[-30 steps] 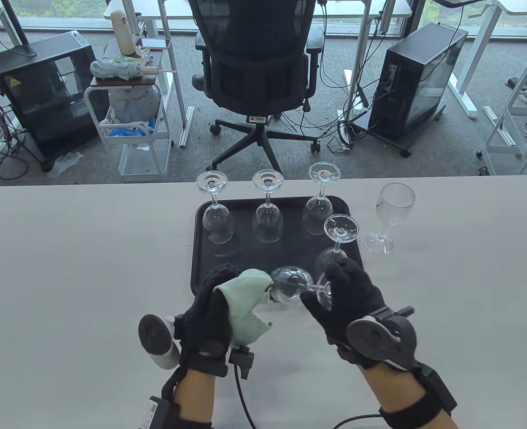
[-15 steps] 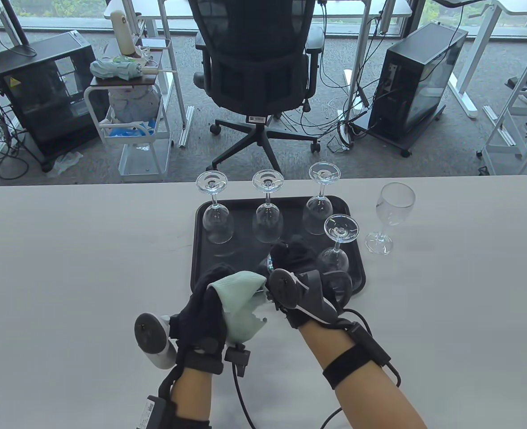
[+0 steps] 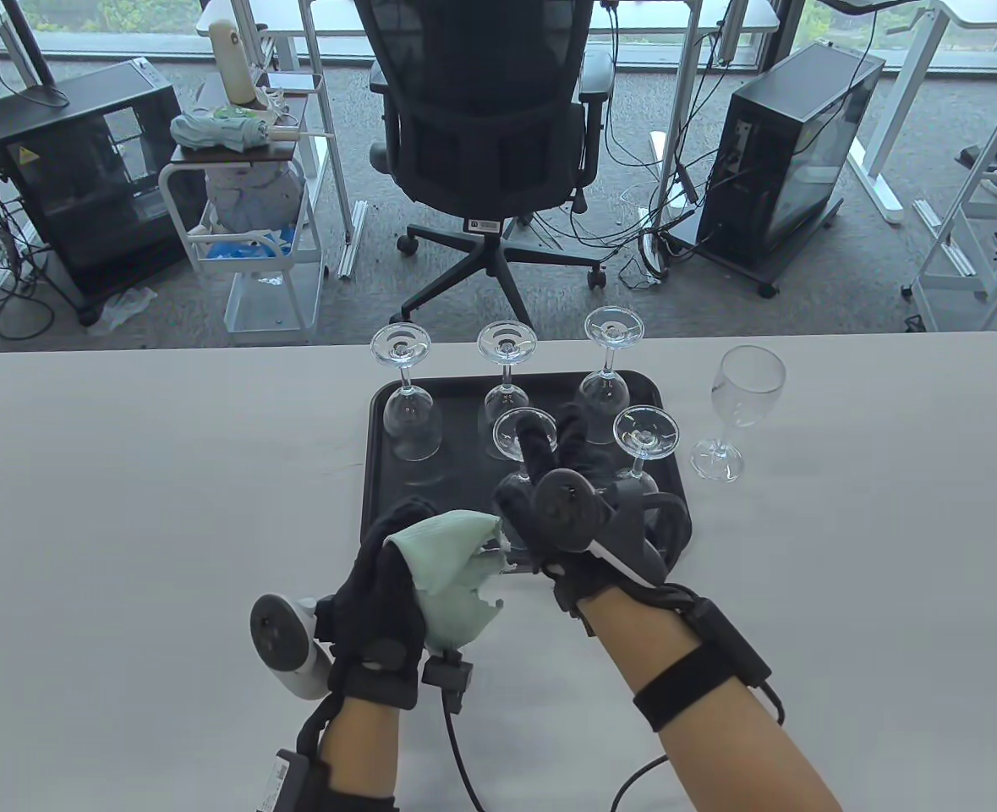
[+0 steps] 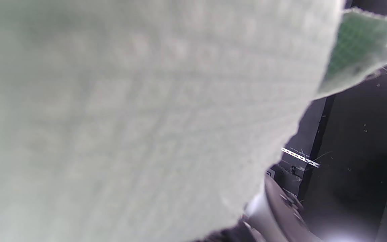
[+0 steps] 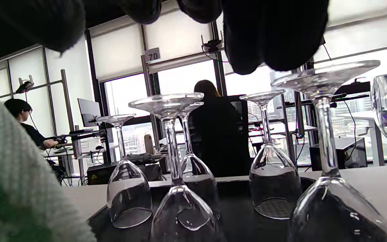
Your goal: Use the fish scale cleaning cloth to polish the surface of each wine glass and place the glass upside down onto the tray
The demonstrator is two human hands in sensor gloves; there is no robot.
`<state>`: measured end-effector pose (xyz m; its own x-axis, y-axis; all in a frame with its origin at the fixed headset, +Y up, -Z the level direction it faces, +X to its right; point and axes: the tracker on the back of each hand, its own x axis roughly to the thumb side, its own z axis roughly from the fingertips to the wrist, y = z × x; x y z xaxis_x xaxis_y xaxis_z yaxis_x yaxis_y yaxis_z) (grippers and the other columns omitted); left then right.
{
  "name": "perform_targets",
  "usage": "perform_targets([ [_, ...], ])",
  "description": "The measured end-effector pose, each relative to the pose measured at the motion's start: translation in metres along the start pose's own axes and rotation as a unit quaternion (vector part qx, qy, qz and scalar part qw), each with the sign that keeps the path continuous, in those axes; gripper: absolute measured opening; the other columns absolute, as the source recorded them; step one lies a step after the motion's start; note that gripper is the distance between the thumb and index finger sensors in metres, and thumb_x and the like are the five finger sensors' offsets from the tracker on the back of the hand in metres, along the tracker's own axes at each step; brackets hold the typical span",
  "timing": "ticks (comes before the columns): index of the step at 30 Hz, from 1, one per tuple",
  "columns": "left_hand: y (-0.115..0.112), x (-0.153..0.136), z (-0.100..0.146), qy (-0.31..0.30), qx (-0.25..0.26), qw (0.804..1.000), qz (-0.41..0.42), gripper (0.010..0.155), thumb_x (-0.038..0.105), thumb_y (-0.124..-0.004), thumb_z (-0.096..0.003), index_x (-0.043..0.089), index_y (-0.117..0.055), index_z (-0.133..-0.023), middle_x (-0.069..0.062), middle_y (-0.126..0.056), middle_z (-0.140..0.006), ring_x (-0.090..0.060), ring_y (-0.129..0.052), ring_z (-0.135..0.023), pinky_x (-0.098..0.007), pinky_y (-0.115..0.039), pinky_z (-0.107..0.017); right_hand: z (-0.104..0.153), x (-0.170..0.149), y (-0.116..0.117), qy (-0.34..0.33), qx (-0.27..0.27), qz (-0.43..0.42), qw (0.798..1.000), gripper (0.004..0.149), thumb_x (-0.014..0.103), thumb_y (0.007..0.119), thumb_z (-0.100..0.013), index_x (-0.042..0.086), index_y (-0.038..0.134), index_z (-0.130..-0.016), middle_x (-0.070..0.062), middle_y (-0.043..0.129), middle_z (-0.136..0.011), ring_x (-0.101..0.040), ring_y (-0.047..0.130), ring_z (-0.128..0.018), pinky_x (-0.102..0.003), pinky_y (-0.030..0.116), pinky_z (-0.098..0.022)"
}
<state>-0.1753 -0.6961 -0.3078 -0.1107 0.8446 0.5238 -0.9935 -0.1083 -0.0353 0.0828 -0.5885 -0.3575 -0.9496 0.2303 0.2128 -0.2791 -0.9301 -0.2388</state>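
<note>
My left hand (image 3: pixel 384 584) grips a pale green cloth (image 3: pixel 449 565) just in front of the black tray (image 3: pixel 382 499); the cloth (image 4: pixel 129 117) fills the left wrist view. A wine glass (image 3: pixel 522 430) stands upside down in the tray's front middle. Right behind its foot my right hand (image 3: pixel 554 441) hovers with straight fingers. In the right wrist view this glass (image 5: pixel 171 158) stands free below my fingers (image 5: pixel 274 40). Three more glasses (image 3: pixel 409 406) stand inverted along the back row, and another glass (image 3: pixel 643 440) at the front right.
One upright wine glass (image 3: pixel 736 406) stands on the white table (image 3: pixel 168 507) right of the tray. An office chair (image 3: pixel 490 144) sits beyond the far edge. People at desks show in the right wrist view.
My right hand swung the glass from lying sideways at the cloth to upside down on the tray's front middle, then let go. The left hand with the cloth barely moved.
</note>
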Motion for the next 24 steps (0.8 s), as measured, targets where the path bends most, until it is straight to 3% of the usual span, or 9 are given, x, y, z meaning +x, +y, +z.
perform_targets([
  [3, 0.000, 0.000, 0.000, 0.000, -0.001, 1.000, -0.004, 0.053, 0.059, -0.061, -0.0574, 0.029, -0.069, -0.101, -0.005, -0.067, -0.109, -0.036, -0.075, -0.095, -0.060, -0.079, -0.059, -0.001, -0.041, -0.036, 0.040, -0.031, -0.080, 0.996, 0.078, 0.069, 0.074, -0.050, 0.034, 0.041, -0.112, -0.014, 0.043, -0.117, -0.044, 0.077, -0.087, -0.052, 0.079, -0.056],
  [4, 0.000, 0.000, 0.000, 0.000, -0.001, 1.000, -0.006, 0.053, 0.059, -0.061, -0.0575, 0.029, -0.069, -0.101, -0.005, -0.067, -0.109, -0.036, -0.075, -0.095, -0.060, -0.079, -0.059, -0.003, -0.071, -0.050, 0.077, -0.052, -0.130, 0.987, 0.083, 0.071, 0.074, -0.049, 0.033, 0.036, -0.112, -0.015, 0.040, -0.117, -0.044, 0.072, -0.092, -0.053, 0.076, -0.059],
  [7, 0.000, 0.000, 0.000, 0.000, -0.001, 1.000, -0.007, 0.053, 0.059, -0.061, -0.0576, 0.029, -0.069, -0.101, -0.005, -0.067, -0.109, -0.036, -0.075, -0.095, -0.060, -0.079, -0.059, -0.004, -0.142, -0.052, 0.180, -0.093, -0.201, 0.958, 0.094, 0.073, 0.077, -0.048, 0.030, 0.021, -0.111, -0.015, 0.030, -0.117, -0.044, 0.058, -0.099, -0.057, 0.067, -0.065],
  [8, 0.001, 0.000, 0.000, 0.000, 0.000, 1.000, -0.008, 0.053, 0.058, -0.061, -0.0575, 0.028, -0.069, -0.101, -0.005, -0.067, -0.109, -0.036, -0.075, -0.095, -0.060, -0.079, -0.059, 0.000, -0.174, -0.042, 0.233, -0.093, -0.223, 0.942, 0.098, 0.073, 0.078, -0.047, 0.028, 0.017, -0.110, -0.015, 0.026, -0.117, -0.044, 0.052, -0.101, -0.058, 0.063, -0.068],
  [9, 0.001, -0.001, 0.000, 0.000, 0.000, 1.000, -0.009, 0.053, 0.058, -0.061, -0.0575, 0.029, -0.068, -0.101, -0.005, -0.067, -0.109, -0.036, -0.075, -0.095, -0.060, -0.079, -0.059, 0.002, -0.186, -0.035, 0.251, -0.090, -0.232, 0.935, 0.100, 0.073, 0.079, -0.047, 0.027, 0.016, -0.109, -0.016, 0.025, -0.116, -0.045, 0.049, -0.101, -0.059, 0.061, -0.068],
  [11, 0.001, -0.001, 0.000, 0.002, -0.002, 1.000, -0.012, 0.053, 0.058, -0.061, -0.0576, 0.028, -0.068, -0.101, -0.005, -0.067, -0.109, -0.036, -0.075, -0.095, -0.060, -0.078, -0.059, 0.013, -0.234, 0.008, 0.320, -0.027, -0.253, 0.913, 0.104, 0.073, 0.082, -0.045, 0.025, 0.014, -0.108, -0.017, 0.022, -0.116, -0.048, 0.039, -0.103, -0.063, 0.055, -0.069],
  [15, 0.000, -0.004, 0.001, 0.006, -0.001, 1.000, -0.016, 0.054, 0.058, -0.060, -0.0575, 0.028, -0.068, -0.101, -0.005, -0.066, -0.110, -0.036, -0.074, -0.096, -0.061, -0.078, -0.060, 0.024, -0.281, 0.075, 0.381, 0.044, -0.306, 0.871, 0.109, 0.069, 0.086, -0.044, 0.024, 0.011, -0.107, -0.018, 0.018, -0.115, -0.051, 0.028, -0.102, -0.067, 0.046, -0.069],
  [20, 0.000, -0.003, 0.000, 0.004, -0.004, 1.000, -0.024, 0.054, 0.058, -0.059, -0.0575, 0.028, -0.067, -0.102, -0.005, -0.066, -0.110, -0.037, -0.074, -0.096, -0.061, -0.077, -0.060, 0.008, -0.296, 0.116, 0.385, 0.090, -0.348, 0.850, 0.107, 0.067, 0.089, -0.044, 0.026, 0.013, -0.108, -0.018, 0.018, -0.115, -0.051, 0.020, -0.101, -0.069, 0.036, -0.070],
  [24, 0.001, -0.004, 0.001, 0.007, -0.005, 1.000, -0.028, 0.054, 0.058, -0.059, -0.0575, 0.028, -0.067, -0.102, -0.005, -0.066, -0.110, -0.037, -0.074, -0.096, -0.061, -0.077, -0.061, -0.022, -0.293, 0.125, 0.374, 0.100, -0.322, 0.864, 0.106, 0.067, 0.088, -0.044, 0.026, 0.014, -0.109, -0.019, 0.022, -0.116, -0.051, 0.024, -0.101, -0.069, 0.039, -0.069],
])
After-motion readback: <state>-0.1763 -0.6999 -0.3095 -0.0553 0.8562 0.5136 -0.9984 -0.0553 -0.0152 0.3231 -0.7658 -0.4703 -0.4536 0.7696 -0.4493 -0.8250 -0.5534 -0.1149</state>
